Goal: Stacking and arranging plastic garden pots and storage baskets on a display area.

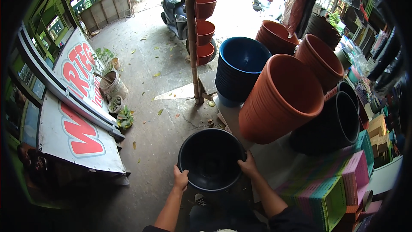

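We hold a round black tub mouth-up before our body, left hand and right hand on opposite sides, probably for balance. Both hands' fingers pinch its rim, some hidden beneath. To its right, orange pots stand nested, likely saving space.

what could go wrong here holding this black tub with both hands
The black tub might slip, since the left hand and right hand hold it by the rim. A swing to the right could bump the big orange pot stack nearby. The tub also blocks the view of some floor, so a misstep is possible.
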Available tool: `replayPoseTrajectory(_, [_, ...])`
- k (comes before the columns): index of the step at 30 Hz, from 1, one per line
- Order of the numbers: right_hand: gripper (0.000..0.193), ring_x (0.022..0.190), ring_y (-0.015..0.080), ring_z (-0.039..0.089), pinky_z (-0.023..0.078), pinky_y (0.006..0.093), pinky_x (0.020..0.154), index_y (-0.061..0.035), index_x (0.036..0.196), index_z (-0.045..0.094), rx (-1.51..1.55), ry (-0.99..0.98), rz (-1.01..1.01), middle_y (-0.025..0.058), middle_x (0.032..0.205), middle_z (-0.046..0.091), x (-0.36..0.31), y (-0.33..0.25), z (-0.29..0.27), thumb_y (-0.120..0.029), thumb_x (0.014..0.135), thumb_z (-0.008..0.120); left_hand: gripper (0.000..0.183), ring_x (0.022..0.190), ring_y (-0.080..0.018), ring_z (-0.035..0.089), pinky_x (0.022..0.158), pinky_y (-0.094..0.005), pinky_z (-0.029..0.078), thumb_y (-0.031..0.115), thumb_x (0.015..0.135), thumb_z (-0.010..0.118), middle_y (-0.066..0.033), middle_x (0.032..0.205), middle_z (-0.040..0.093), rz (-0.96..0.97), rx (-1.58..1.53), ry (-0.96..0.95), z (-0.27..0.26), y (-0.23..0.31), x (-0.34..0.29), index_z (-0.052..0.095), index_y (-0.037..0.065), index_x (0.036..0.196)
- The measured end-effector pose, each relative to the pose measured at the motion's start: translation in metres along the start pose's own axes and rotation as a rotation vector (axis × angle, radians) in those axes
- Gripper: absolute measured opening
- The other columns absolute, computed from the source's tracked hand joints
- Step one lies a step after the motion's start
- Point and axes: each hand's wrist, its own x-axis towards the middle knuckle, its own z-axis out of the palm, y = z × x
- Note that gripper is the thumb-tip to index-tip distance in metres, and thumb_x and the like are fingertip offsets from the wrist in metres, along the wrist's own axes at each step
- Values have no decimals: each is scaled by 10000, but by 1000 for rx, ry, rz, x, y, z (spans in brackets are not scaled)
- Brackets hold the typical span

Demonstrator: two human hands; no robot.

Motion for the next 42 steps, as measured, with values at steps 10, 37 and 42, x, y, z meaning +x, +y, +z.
replayPoseTrajectory(10, [638,1185,214,564,432,325,1036,44,1423,399,608,62,-106,159,1303,561,-161,-89,-17,55,793,498,824,1356,-278,431,1160,-367,305,-126,737,404,-223,1466,393,336,-250,-287,-3,185,-179,158,-46,1520])
replayPoseTrajectory(37, [652,1066,168,621,486,286,943,78,1459,315,638,-205,50,154,1220,609,-176,-76,-52,33,859,568,764,1120,-280,631,984,-358,524,-124,725,395,-228,1315,556,146,-310,25,7,160,-226,299,-46,1479])
replayPoseTrajectory(42, [678,1183,201,565,437,321,1024,26,1471,327,565,-245,-10,157,1309,560,-170,-41,-36,28,844,583,795,1205,-263,579,1009,-318,492,-178,705,367,-235,1383,497,326,-221,64,33,170,-249,273,-70,1487])
